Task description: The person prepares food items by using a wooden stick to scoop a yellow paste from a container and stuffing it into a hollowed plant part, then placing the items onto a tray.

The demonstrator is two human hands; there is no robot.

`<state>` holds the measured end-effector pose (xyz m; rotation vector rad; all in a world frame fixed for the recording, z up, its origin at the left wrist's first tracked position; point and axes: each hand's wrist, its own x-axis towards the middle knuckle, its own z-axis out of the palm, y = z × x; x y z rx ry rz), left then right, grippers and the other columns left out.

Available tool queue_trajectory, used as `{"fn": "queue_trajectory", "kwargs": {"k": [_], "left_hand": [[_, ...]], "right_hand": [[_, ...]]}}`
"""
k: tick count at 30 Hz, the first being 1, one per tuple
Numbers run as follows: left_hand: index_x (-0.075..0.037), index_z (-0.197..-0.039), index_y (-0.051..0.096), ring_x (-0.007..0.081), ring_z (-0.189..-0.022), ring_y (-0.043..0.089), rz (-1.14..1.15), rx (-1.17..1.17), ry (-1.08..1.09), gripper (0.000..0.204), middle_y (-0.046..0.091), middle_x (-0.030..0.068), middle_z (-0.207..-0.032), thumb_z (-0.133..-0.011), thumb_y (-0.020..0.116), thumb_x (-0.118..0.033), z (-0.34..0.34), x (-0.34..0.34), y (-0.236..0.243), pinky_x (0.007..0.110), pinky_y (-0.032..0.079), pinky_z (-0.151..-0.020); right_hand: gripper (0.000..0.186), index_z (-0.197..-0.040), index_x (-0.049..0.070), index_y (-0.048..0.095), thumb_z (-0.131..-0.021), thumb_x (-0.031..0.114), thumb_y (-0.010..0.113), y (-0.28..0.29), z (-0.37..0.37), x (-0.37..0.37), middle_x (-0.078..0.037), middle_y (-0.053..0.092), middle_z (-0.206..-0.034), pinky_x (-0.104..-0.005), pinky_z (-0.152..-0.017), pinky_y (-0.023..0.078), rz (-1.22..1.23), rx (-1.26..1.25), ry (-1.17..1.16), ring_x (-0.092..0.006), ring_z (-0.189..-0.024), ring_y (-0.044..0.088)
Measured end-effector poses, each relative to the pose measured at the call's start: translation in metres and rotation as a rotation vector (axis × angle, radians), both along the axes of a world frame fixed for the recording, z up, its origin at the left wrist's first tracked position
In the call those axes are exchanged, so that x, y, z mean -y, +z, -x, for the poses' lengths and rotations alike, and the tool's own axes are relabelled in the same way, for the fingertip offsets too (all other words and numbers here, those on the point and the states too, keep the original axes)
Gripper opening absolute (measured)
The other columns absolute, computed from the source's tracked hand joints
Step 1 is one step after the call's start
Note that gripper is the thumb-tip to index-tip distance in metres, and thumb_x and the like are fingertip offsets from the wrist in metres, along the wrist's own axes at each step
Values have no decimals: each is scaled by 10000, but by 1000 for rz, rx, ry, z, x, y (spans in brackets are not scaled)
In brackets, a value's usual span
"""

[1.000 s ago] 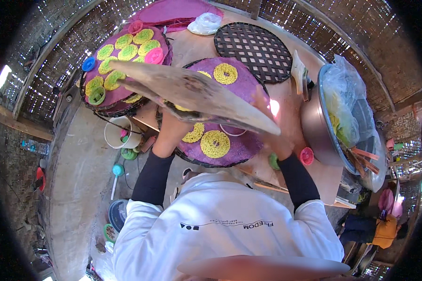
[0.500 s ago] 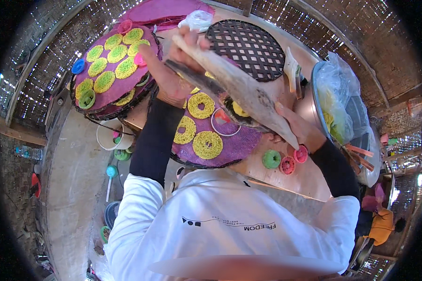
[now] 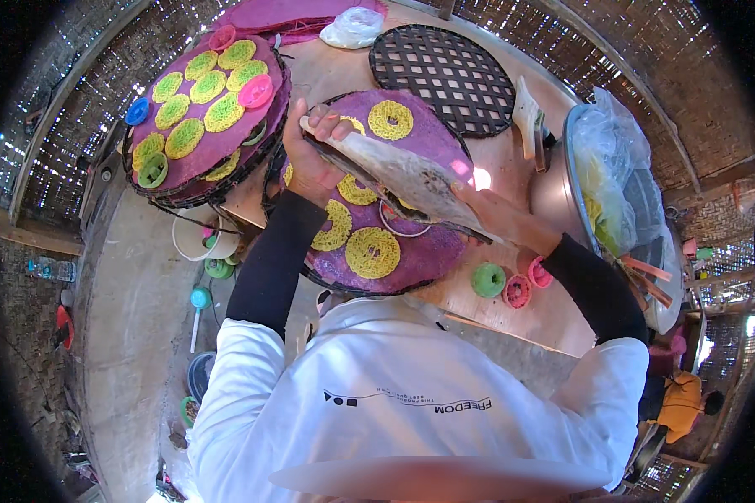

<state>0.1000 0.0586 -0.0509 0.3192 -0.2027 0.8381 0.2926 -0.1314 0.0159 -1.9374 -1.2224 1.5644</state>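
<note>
Left hand (image 3: 315,155) & right hand (image 3: 499,220) both grip a flat tilted board (image 3: 398,176), held up over a purple tray (image 3: 419,251) w/ yellow noodle rings (image 3: 372,251) on the tabletop (image 3: 495,168). Metal pot (image 3: 558,197) sits right.

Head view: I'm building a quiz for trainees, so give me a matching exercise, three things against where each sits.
Things:
1. empty lattice tray
2. metal pot
3. green mould

Places:
A. right side, by the plastic bag
B. far side of the table
C. near table edge, beside two pink moulds

Pairs: 1-B, 2-A, 3-C
</note>
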Motion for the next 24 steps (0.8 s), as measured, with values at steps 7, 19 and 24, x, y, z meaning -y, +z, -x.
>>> {"fn": "queue_trajectory", "kwargs": {"k": [7, 19, 24], "left_hand": [[-170, -551, 367, 103, -525, 395, 134, -37, 29, 331, 350, -61, -480, -842, 468, -291, -5, 17, -2, 256, 363, -590], [-172, -505, 336, 107, -427, 348, 155, -17, 68, 331, 322, -47, -422, -806, 446, -256, -23, 11, -9, 261, 359, -506], [-186, -510, 334, 96, -420, 353, 77, -111, 139, 356, 303, -71, -410, -834, 392, -323, -9, 1, 4, 308, 374, -549]], "right_hand": [[612, -926, 0, 586, -879, 542, 306, -3, -11, 7, -34, 520, -571, -241, -394, 404, 68, 69, -28, -106, -434, 480], [598, -796, -55, 599, -873, 501, 393, 2, -20, 6, -24, 495, -574, -261, -456, 377, -165, 431, 74, -98, -503, 480], [702, -732, -86, 586, -825, 584, 398, -27, -8, 0, -149, 530, -563, -376, -554, 437, -559, 465, 21, -213, -586, 555]]}}
